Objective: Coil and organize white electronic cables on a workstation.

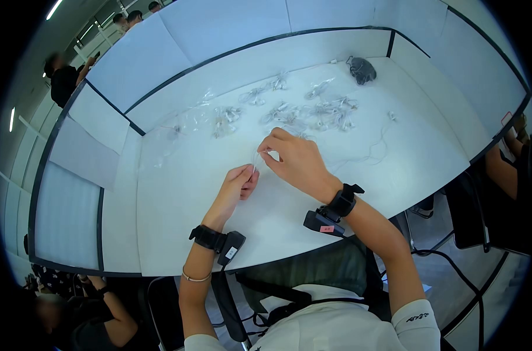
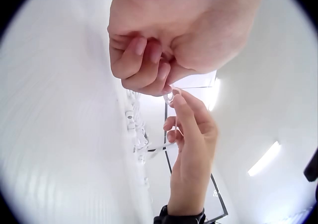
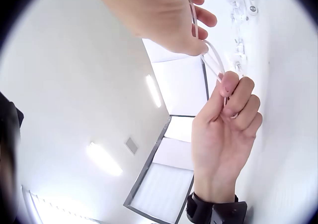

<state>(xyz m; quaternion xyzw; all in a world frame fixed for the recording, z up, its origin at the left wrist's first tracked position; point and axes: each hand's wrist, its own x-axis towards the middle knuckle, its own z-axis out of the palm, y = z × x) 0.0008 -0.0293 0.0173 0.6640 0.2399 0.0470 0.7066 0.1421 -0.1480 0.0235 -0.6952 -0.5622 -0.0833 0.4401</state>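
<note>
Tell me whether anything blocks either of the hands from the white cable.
Nothing visible does: the left hand grips the white cable and the right hand pinches it, with no other object showing between them.

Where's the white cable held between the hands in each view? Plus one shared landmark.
Head: cable just up-left of centre, between left hand and right hand.
Left wrist: cable near centre.
Right wrist: cable right of centre, upper half.
Shared landmark: left hand; lower left of the cable in head, top in left wrist, lower right in right wrist.
</note>
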